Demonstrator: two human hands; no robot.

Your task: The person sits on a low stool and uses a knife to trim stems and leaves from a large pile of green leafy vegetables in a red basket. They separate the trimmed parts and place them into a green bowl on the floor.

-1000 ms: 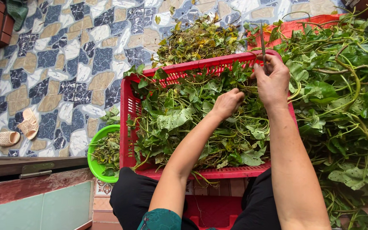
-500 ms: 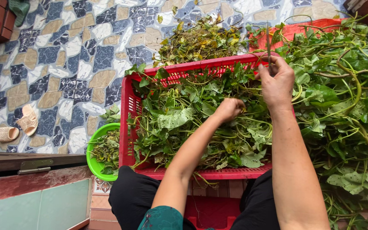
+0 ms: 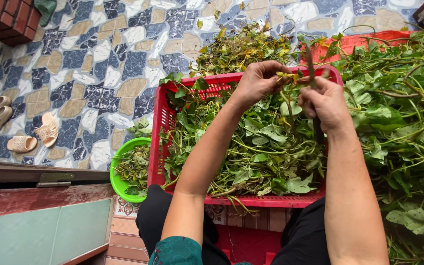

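A red plastic crate [image 3: 159, 128] full of green leafy vine stems stands on the floor in front of me. My right hand [image 3: 324, 103] grips a long green stem [image 3: 311, 63] that rises upright above the crate's far right corner. My left hand [image 3: 259, 81] is raised beside it, fingers pinched on a small yellowish leaf [image 3: 287, 76] at that stem. Both hands hover over the crate's far edge.
A big pile of leafy vines [image 3: 402, 127] lies on the right over a red basket [image 3: 364, 40]. A heap of yellowed scraps [image 3: 241, 49] sits behind the crate. A green bowl [image 3: 119, 180] with trimmings is at left. Sandals [image 3: 23, 135] lie on the tiled floor.
My left hand rose out of the leaves in the crate and came up to the stem held by my right hand, now pinching a leaf on it.
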